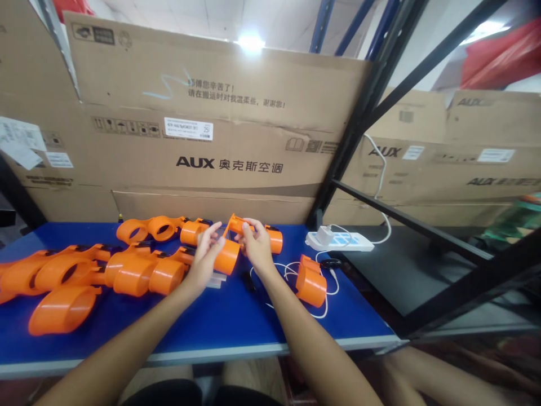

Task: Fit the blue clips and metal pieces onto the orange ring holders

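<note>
An orange plastic ring-shaped part is held up above the blue table, with a narrow bracket rising from its open cylinder. On its left side, my left hand holds the cylinder between thumb and fingers, the forefinger stretched upward. My right hand is closed in a pinch on the bracket at the upper right. What lies under the right fingertips is hidden. Just behind my hands, similar orange parts stand on the table, one orange ring to the right and another to the left.
Several orange ring parts cover the blue table's left side. At right, a single orange part lies among white cables near a power strip. Large cardboard boxes and a black metal frame stand behind. Another person's limb shows lower right.
</note>
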`<state>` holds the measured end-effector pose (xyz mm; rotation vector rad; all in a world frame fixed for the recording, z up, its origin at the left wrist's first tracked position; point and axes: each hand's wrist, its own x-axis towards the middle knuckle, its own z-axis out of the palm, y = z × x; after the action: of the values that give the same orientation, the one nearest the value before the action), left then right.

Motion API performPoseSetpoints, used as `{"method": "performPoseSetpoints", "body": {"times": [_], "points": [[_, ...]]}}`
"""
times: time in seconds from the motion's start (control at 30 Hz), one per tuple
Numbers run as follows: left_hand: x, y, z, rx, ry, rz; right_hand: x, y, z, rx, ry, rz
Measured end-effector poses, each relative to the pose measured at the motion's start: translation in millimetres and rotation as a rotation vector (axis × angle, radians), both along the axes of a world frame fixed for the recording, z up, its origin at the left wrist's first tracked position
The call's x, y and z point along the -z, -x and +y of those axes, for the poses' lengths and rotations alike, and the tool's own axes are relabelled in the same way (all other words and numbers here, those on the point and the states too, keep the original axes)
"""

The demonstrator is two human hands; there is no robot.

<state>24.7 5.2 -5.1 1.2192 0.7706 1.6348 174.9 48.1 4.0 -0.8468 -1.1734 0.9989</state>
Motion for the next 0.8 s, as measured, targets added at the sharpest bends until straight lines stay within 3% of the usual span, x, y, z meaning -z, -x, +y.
{"method": "performPoseSetpoints", "body": {"times": [0.1,0.2,0.33,0.47,0.6,0.8], "points": [[-1.4,-2,3,0.092,0.195,-0.093,4.6,3,-1,-0.044,-0.034,-0.043],[1.4,1,-1,0.201,0.286,-0.172,6.0,9,-6,-0.146,-0.057,-0.163],[12.3,17,0,0.096,0.353,-0.264,0.1,6,-14,-0.175,-0.118,-0.441],[15.8,31,4,0.091,0.356,-0.344,-9.5,-14,-27,-0.138,-0.214,-0.869],[13.0,31,4,0.145,0.385,-0.43,-11.9,-29,-43,-0.091,-0.155,-1.239],[14.7,27,2,0.15,0.358,-0.462,-8.5,-32,-49,-0.088,-0.171,-1.399]]}}
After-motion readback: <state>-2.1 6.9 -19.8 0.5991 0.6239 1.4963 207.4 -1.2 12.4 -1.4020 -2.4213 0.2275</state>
